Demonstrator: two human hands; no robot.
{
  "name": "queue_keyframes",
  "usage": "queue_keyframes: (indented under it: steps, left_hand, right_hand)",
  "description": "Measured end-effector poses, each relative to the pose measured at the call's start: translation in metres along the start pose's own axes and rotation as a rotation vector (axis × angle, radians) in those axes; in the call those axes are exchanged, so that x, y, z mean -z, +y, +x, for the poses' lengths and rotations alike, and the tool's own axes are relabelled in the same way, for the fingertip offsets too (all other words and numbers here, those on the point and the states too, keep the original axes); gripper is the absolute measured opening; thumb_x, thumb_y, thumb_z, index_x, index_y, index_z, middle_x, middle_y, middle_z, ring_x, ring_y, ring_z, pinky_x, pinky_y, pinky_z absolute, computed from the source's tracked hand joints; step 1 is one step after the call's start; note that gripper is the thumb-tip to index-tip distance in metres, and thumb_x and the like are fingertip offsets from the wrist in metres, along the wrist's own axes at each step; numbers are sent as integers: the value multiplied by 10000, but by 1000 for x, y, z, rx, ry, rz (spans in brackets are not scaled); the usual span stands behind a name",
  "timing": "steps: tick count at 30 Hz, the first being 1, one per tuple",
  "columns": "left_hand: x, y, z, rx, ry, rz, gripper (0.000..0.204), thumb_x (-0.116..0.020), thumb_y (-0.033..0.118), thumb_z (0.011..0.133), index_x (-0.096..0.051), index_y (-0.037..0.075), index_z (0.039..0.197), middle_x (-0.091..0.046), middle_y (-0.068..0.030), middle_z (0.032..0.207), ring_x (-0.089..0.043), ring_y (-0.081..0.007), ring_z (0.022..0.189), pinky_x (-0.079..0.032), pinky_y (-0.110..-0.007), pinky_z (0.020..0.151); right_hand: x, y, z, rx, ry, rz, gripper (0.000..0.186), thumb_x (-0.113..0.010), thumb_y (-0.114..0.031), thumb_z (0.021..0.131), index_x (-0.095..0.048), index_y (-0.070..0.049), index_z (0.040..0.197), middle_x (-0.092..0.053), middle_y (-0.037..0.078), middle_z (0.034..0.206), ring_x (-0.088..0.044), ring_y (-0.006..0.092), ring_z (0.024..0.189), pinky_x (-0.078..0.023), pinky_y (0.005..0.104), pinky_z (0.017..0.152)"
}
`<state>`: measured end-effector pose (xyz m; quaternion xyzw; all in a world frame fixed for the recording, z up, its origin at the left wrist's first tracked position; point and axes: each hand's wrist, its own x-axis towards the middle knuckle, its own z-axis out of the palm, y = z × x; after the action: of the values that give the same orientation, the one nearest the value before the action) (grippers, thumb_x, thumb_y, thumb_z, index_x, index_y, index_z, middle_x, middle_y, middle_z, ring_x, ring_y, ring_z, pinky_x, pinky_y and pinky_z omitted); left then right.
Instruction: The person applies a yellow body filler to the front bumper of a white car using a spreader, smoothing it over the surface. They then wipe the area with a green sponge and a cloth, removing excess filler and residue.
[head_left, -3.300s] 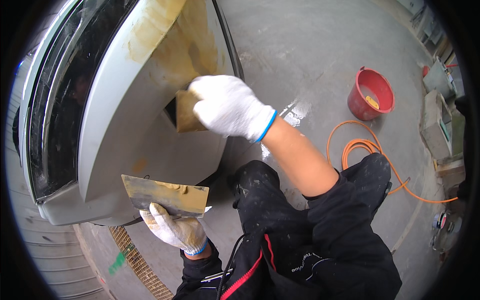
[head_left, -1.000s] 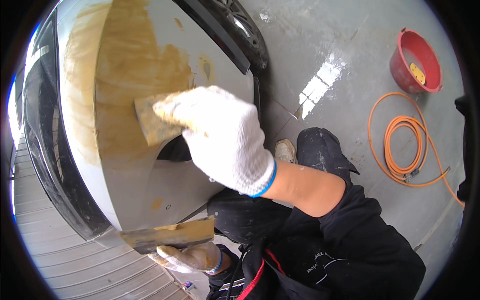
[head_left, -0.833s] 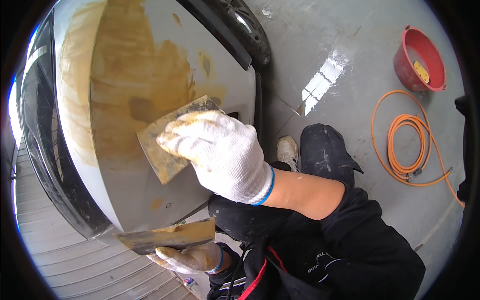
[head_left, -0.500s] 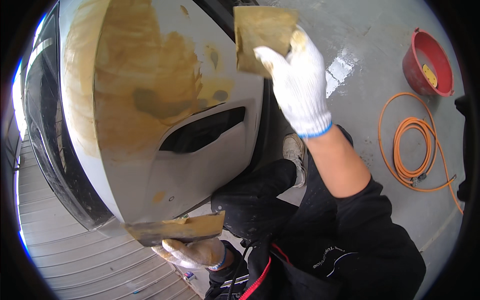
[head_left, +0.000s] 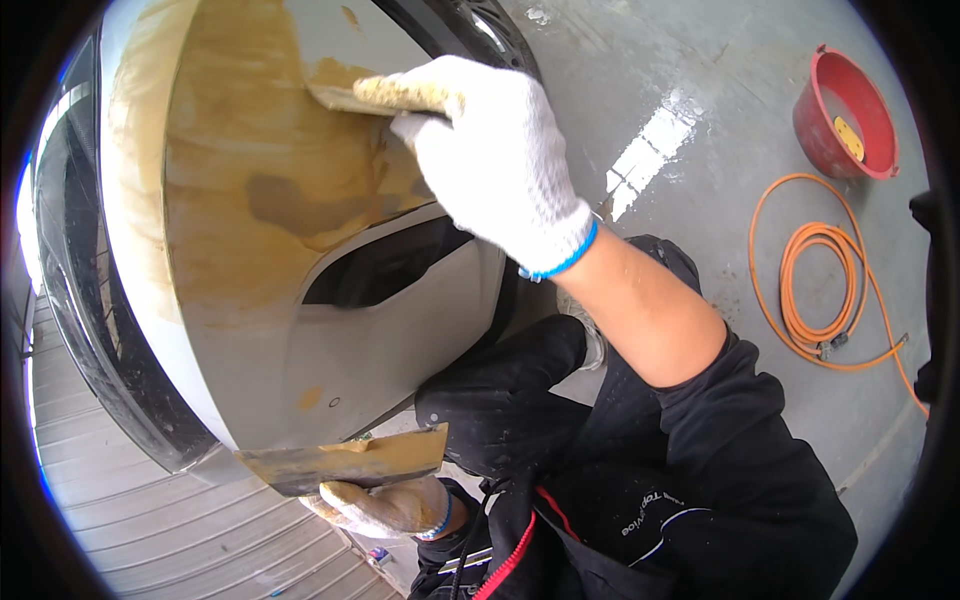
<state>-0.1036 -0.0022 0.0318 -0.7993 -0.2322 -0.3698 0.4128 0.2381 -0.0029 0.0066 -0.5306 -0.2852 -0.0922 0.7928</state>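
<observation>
Pale car panel [head_left: 265,370] before me, smeared with tan filler [head_left: 235,110], my gloved left hand [head_left: 385,507] clamped on a filler-streaked plate [head_left: 395,458] near its lower edge, my gloved right hand [head_left: 490,150] pinching a spreader [head_left: 345,99] at the smear, grey floor [head_left: 740,110] beyond, coiled orange hose [head_left: 792,312], red bucket [head_left: 822,140].

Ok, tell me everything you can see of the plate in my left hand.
The plate is thin, flat and four-sided; its material is hard to tell. Tan paste coats much of its face, with dark grey showing along the lower edge, and a raised lump by the upper edge. It slants, right end higher in the picture, held at its lower edge by the gloved left hand.
</observation>
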Motion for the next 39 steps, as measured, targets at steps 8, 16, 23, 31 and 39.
queue_keyframes:
  steps: [8,16,23,31,39]
  left_hand:
    - [-2,2,1,5,-13,-47,889,-920,279,920,-452,38,1636,-559,-320,1540,-612,-514,1371,-551,-598,1097]
    - [3,4,6,-9,-50,-37,786,-855,235,978,-462,12,1621,-570,-331,1520,-618,-522,1361,-558,-609,1081]
    - [5,1,9,-55,-60,-97,819,-857,227,971,-434,85,1658,-579,-306,1497,-647,-479,1332,-594,-547,1058]
    - [1,1,1,-71,-89,-49,878,-883,236,942,-416,73,1668,-538,-323,1535,-610,-496,1376,-563,-559,1097]
    - [6,14,5,-43,-138,12,899,-869,170,960,-356,83,1694,-579,-283,1496,-623,-531,1333,-589,-611,994]
  right_hand:
    - [-3,-28,-48,77,-25,77,405,-673,149,797,-824,-23,1131,-817,144,1106,-789,313,1044,-632,375,946]
    - [-8,-36,-98,131,-57,-113,406,-753,7,786,-845,-168,1141,-806,36,1168,-767,288,1082,-642,407,919]
    - [20,0,-89,-19,21,222,287,-760,3,881,-814,-89,1148,-810,61,1065,-782,244,960,-647,368,847]
    - [28,55,-8,-146,17,-6,291,-706,-53,951,-811,-57,1223,-826,139,1154,-807,270,1026,-621,351,943]
    - [20,35,-2,-76,-96,-40,288,-740,-36,965,-821,-21,1241,-844,131,1158,-807,192,1060,-596,292,981]
